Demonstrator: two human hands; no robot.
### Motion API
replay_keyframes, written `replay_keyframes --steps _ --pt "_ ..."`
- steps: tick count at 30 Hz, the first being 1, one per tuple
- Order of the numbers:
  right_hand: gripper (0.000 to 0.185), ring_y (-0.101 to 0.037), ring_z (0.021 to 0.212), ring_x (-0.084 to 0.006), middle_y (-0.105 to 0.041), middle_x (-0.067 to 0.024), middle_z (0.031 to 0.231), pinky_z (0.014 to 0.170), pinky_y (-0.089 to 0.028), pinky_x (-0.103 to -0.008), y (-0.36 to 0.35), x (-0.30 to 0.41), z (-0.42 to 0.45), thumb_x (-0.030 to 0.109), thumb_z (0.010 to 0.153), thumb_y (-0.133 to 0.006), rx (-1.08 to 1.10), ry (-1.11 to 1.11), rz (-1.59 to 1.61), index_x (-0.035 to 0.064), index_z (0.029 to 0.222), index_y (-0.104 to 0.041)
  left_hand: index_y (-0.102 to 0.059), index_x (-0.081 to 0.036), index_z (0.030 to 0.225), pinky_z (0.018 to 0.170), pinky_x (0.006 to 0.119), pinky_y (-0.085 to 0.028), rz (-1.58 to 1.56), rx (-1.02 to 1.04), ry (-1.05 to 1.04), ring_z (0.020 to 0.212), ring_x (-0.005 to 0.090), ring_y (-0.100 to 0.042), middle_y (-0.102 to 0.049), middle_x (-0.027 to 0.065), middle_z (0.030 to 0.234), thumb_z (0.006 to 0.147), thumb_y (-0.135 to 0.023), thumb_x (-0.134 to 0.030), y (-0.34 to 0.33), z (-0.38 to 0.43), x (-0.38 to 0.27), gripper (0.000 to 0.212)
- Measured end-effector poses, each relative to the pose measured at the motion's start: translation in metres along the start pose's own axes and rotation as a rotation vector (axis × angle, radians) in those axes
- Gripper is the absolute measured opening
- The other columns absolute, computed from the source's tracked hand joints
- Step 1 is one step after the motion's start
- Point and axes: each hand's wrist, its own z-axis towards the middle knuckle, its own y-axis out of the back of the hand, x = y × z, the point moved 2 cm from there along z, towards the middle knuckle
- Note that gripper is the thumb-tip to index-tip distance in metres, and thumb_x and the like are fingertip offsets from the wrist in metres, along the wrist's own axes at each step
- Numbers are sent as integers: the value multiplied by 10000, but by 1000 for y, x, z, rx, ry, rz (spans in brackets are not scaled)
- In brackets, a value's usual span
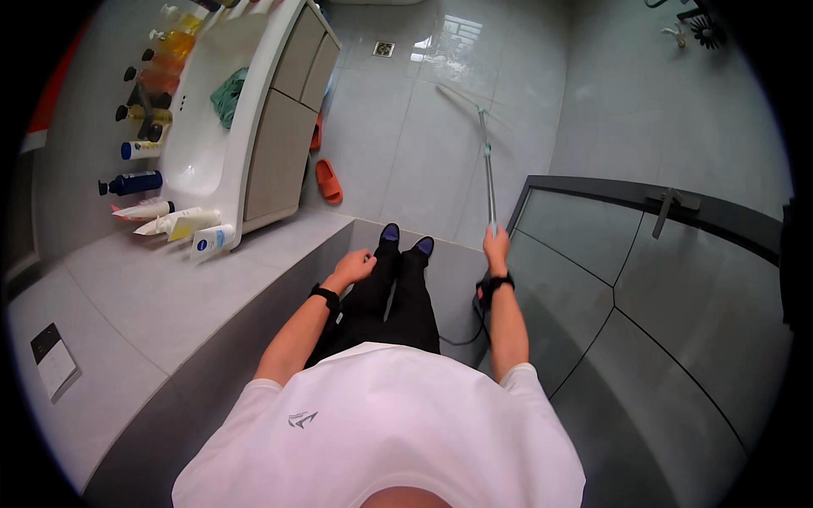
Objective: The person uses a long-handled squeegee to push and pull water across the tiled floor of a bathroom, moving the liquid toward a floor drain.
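Observation:
My right hand (497, 247) grips the upper end of a thin metal pole. It belongs to a long-handled floor squeegee (488, 171) with pale green joints. Its wide, blurred head (458, 96) lies at the tiled floor (419, 140), close to a wet, shiny patch. My left hand (356, 265) hangs over my left thigh with the fingers curled in, and nothing shows in it. Both wrists wear black bands. My dark shoes (390, 235) stand at the doorway sill, by the edge of the tiled floor.
To the left is a white washbasin (206, 146) holding a green cloth (228, 96), with several bottles and tubes along its rim. An orange slipper (328, 182) lies beside the cabinet (279, 159). A glass-panelled door (571, 222) stands to the right. A floor drain (383, 49) is farther ahead.

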Motion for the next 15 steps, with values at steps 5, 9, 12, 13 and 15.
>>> replay_keyframes --steps 5,9,12,13,15 --pt "353 -536 915 -363 -568 -230 957 802 -412 -376 12 -54 -167 211 790 -519 105 -115 79 -51 1027 -529 -573 -45 855 618 360 -448 8 -16 -80 658 256 -593 -607 91 641 755 -462 -287 4 15 5 285" --pt "336 -545 876 -374 -575 -233 918 772 -423 -378 12 -61 -256 196 796 -513 73 -121 75 -41 1033 -527 -573 -47 855 616 358 -451 36 26 -87 641 253 -596 -608 94 638 750 -460 -284 10 14 10 282" --pt "381 -539 854 -410 -566 -270 874 735 -434 -410 5 -52 -280 220 789 -504 183 -248 48 -51 1057 -515 -572 -47 856 620 352 -456 91 39 -67 634 244 -600 -614 92 642 746 -454 -269 15 12 20 275" --pt "385 -542 846 -410 -567 -270 868 730 -436 -408 3 -48 -283 224 788 -506 187 -271 69 -51 1057 -515 -572 -40 859 606 340 -461 80 55 -42 620 231 -603 -616 92 643 746 -452 -264 14 13 25 278" --pt "384 -545 834 -406 -568 -267 859 718 -437 -411 -6 -46 -280 227 786 -509 136 -244 87 -39 1062 -517 -572 -33 861 593 329 -465 84 66 -38 605 217 -606 -618 92 643 747 -449 -258 22 13 21 281"
